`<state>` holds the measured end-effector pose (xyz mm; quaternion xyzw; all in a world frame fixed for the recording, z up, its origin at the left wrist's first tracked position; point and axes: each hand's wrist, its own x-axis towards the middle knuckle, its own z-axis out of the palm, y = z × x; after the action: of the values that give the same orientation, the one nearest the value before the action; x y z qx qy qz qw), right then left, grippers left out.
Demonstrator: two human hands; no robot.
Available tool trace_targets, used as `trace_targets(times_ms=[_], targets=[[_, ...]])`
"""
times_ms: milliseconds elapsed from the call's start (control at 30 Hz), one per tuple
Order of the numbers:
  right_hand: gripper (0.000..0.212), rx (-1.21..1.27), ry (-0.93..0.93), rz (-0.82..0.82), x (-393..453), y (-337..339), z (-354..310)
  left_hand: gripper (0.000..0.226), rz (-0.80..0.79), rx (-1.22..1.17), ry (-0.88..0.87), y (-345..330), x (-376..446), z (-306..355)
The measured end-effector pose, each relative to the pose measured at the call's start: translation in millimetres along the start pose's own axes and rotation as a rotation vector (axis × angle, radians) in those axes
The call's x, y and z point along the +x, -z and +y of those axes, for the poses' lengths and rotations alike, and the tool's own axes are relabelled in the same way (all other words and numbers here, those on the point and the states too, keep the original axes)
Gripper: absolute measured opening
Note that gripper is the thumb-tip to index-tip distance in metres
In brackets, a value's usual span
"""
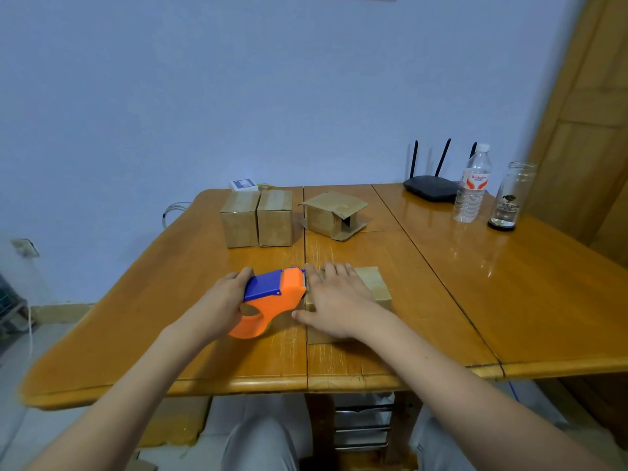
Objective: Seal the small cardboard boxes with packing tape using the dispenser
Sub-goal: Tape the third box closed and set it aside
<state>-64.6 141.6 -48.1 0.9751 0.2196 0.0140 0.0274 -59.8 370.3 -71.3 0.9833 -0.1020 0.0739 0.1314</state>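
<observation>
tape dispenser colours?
Orange plastic tape dispenser with a blue top cover, gripped by the left hand; head view.

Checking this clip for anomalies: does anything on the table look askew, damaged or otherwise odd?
One thing: the open cardboard box at the far middle of the table lies skewed, flaps splayed and unsealed, unlike the two closed boxes standing squarely side by side to its left. Nothing looks spilled or broken.

1. I see a glossy varnished wood table (441, 283), scuffed near its middle seam.
2. The dispenser (275, 297) looks like smooth orange and blue plastic.
3. The far boxes (256, 219) are matt brown cardboard.
4. On the far right, the bottle (472, 185) is clear plastic.
</observation>
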Motion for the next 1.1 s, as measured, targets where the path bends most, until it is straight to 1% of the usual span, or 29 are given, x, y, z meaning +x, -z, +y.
trace_targets(times_ms=[200,333,567,733,800,900,933,1000,1100], targets=[[0.092,0.023,-0.015,0.003,-0.2,-0.4,1.5,0.035,0.014,-0.020,-0.028,11.0,2.4,-10.0],[0.089,0.033,-0.031,0.037,-1.4,-2.2,1.4,0.034,0.033,-0.024,-0.063,18.1,2.1,-12.6],[0.086,0.043,-0.036,0.061,-2.5,-4.2,1.2,0.034,0.050,-0.059,-0.075,15.0,-1.1,-19.5],[0.084,0.053,-0.045,0.069,-3.5,-4.3,1.2,0.030,0.055,-0.076,-0.082,13.3,1.0,-14.4],[0.084,0.051,-0.070,0.072,-4.7,-4.9,6.9,0.029,0.045,-0.048,-0.048,13.5,-0.9,-22.8],[0.084,0.031,-0.101,0.071,-8.2,-5.5,26.3,0.032,0.043,-0.012,0.068,17.7,-11.9,-54.2],[0.083,0.025,-0.100,0.071,-9.0,-5.5,32.0,0.032,0.041,0.003,0.082,19.5,-15.4,-61.0],[0.079,0.015,-0.080,0.057,-10.3,-6.2,38.1,0.029,0.036,0.018,0.063,19.4,-19.3,-63.9],[0.066,0.008,-0.041,0.040,-11.0,-5.6,38.0,0.028,0.017,0.024,0.026,18.3,-17.3,-56.6]])
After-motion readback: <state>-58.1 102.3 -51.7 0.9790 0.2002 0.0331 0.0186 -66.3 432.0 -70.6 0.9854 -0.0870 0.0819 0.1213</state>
